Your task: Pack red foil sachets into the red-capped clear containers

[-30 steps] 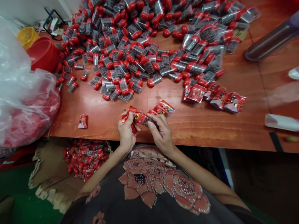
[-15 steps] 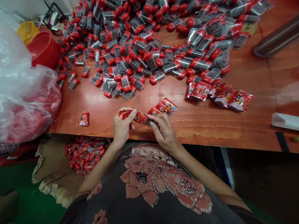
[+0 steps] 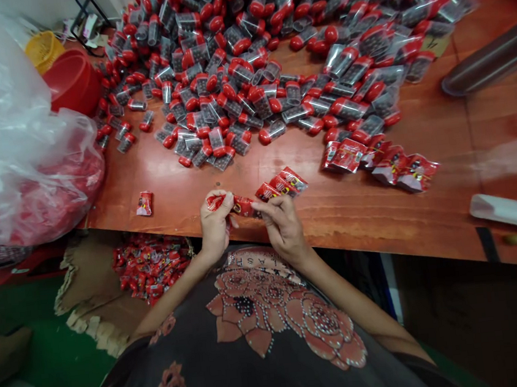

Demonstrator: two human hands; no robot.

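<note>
Between my two hands, over the table's front edge, is a red printed wrapper (image 3: pixel 244 207). My left hand (image 3: pixel 215 222) is closed on its left end, thumb on top. The fingertips of my right hand (image 3: pixel 284 224) pinch its other end; whether something sits inside there is hidden by the fingers. Just behind my right hand lie several overlapping red printed wrappers (image 3: pixel 285 181). One single red wrapper (image 3: pixel 144 203) lies apart to the left. Farther right rests a group of red wrapped pieces (image 3: pixel 394 164).
A big heap of clear tubes with red caps (image 3: pixel 229 86) covers the back of the table (image 3: pixel 175 196). At left stand a plastic bag (image 3: pixel 18 151), a red bowl (image 3: pixel 74 83) and a yellow basket (image 3: pixel 44 51). Below the edge, a cardboard box (image 3: pixel 94 297) holds many red wrapped pieces.
The wrapper between my hands has turned a little flatter, and my left hand has shifted slightly to the right. Both hands keep their hold; the things on the table stay put.
</note>
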